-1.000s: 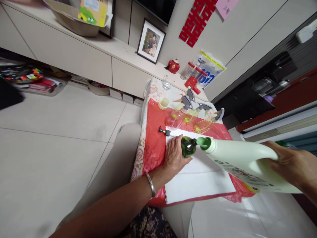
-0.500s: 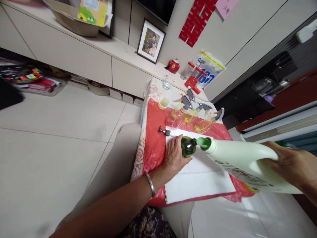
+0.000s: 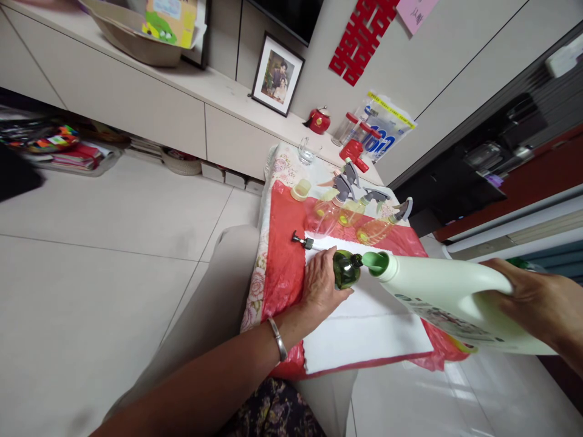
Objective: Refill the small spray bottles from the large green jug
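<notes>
My left hand [image 3: 322,284] is wrapped round a small dark green bottle [image 3: 346,270], whose open neck points to the right. A large pale green jug [image 3: 449,282] is tilted almost level, its handle gripped by my right hand [image 3: 532,297]. The jug's green spout [image 3: 374,261] meets the bottle's mouth; whether liquid is flowing I cannot tell. Just beyond my left fingers lies a black pump top [image 3: 302,240] with its tube toward the hand. Under the bottle is a white cloth [image 3: 364,343] on red plastic sheeting [image 3: 285,273].
Several clear spray bottles [image 3: 374,230] with grey triggers stand at the table's far side, near a pale yellow cap [image 3: 300,190] and a glass cup [image 3: 307,152]. Behind the table runs a low cabinet [image 3: 159,112] with a framed photo [image 3: 277,76] and a red pot [image 3: 319,121].
</notes>
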`<state>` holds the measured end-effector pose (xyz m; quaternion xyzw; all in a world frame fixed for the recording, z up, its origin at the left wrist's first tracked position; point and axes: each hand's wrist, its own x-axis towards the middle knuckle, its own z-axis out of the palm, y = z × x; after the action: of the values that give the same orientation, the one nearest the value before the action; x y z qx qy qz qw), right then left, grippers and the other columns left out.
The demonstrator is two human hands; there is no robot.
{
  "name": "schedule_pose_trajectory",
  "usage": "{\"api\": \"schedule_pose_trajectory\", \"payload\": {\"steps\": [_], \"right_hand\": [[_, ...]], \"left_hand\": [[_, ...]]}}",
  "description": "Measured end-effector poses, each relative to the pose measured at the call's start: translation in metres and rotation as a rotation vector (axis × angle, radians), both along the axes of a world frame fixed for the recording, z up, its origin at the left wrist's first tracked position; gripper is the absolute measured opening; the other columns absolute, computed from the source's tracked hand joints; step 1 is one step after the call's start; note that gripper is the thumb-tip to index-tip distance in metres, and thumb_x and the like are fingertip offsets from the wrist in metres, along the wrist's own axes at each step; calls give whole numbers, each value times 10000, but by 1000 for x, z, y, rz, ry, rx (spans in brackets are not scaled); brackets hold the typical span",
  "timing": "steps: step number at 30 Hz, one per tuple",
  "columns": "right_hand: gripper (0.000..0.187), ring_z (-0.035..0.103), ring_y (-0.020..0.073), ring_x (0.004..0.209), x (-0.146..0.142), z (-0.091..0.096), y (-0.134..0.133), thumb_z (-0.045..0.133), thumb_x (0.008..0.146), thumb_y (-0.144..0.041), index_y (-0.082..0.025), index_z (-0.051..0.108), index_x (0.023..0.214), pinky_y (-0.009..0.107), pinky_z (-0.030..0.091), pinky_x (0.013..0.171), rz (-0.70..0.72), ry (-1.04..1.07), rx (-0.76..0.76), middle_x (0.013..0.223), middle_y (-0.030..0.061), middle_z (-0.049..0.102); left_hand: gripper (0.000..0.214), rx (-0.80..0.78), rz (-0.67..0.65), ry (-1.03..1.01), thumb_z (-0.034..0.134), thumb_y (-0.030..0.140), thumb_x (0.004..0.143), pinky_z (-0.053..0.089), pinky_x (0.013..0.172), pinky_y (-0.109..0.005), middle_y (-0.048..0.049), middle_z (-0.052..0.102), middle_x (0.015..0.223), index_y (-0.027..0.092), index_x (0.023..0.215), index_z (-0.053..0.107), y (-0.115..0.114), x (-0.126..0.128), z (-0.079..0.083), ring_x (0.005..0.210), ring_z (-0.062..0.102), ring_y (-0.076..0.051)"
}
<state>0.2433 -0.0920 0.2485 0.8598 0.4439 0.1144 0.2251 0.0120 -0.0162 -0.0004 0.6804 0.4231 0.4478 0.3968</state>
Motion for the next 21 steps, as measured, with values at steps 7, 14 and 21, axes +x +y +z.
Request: {"api": "schedule_pose_trajectory", "payload": {"steps": [7, 14, 21], "right_hand": [[546, 612, 231, 753, 9, -3, -1, 374, 632, -577, -388, 631, 1075, 312, 401, 617, 45, -35, -1, 869, -7, 659], [561, 615, 234, 736, 5, -1, 0, 381, 613, -569, -387, 645, 1073, 308, 399, 600, 51, -19, 9, 843, -1, 657], [561, 610, 225, 738, 9, -2, -1, 374, 614, -578, -384, 628, 1075, 309, 402, 611, 30, -25, 4, 847, -8, 653]], "left_hand": [[995, -10, 3, 5, 871, 156, 590, 429, 1082, -524, -143, 523, 1342, 209, 1401, 297, 0, 0, 0, 1274, 502, -339], [993, -17, -1, 4, 866, 150, 594, 430, 1072, -544, -133, 521, 1342, 235, 1400, 290, 0, 0, 1, 1277, 502, -348], [994, -7, -2, -13, 864, 145, 591, 432, 1078, -524, -144, 523, 1337, 210, 1403, 296, 1, 1, -2, 1279, 500, -345]]}}
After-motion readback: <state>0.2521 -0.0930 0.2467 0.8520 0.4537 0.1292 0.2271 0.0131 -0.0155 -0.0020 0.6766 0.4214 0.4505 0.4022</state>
